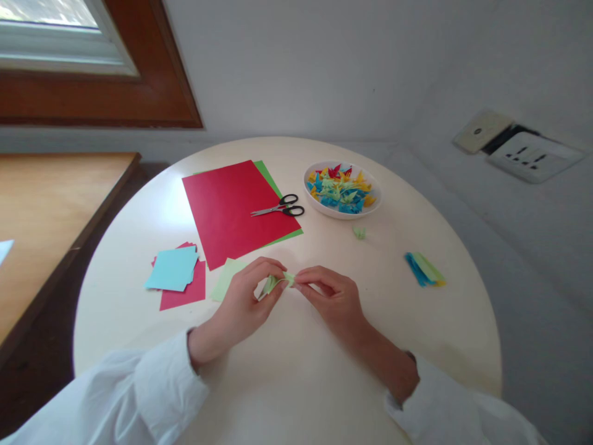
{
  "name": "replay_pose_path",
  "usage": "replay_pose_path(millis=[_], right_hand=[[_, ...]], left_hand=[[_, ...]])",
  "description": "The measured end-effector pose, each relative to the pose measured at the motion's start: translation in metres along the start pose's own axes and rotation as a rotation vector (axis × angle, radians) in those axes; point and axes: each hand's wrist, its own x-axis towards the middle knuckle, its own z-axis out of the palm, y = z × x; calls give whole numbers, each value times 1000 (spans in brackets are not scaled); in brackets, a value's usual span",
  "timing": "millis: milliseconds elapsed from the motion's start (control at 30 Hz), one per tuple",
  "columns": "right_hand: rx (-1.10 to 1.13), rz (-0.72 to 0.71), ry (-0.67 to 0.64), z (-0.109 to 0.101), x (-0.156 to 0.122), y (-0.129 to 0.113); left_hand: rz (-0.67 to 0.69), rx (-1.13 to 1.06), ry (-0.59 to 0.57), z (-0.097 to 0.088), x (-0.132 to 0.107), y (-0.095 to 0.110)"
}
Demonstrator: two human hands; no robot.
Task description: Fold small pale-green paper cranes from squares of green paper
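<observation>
A small piece of folded light green paper (288, 277) is held above the table between my two hands. My left hand (245, 295) pinches its left part between thumb and fingers, which cover some of the folds. On the other side, the fingertips of my right hand (332, 295) are closed on the right end of the same paper. A flat light green paper square (227, 278) lies partly under my left hand. Scissors (278, 209) with black handles rest on a large red sheet (231, 216) beyond my hands.
A white bowl (343, 216) holds several folded paper figures. Near it lies one small green folded piece (359, 232). Blue and red paper squares (173, 269) are stacked at left, and folded coloured strips (424, 270) at right. The round white table (296, 383) stands against the wall.
</observation>
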Motion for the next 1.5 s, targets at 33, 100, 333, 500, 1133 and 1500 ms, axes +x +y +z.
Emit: replay_pose_path(millis=[33,100,333,500,1133,1500], right_hand=[[-5,6,-5,0,0,-1],[-10,29,-9,0,-1,-3],[83,138,0,2,1,-13],[125,106,29,3,0,-13],[210,203,53,9,0,-16],[258,220,62,10,1,-17]], left_hand=[[0,-10,6,0,0,-1],[-17,-16,13,0,-1,-1],[-124,-17,19,0,-3,5],[-216,-87,6,0,-1,10],[-165,-168,88,8,-2,4],[-191,-183,109,9,-2,7]])
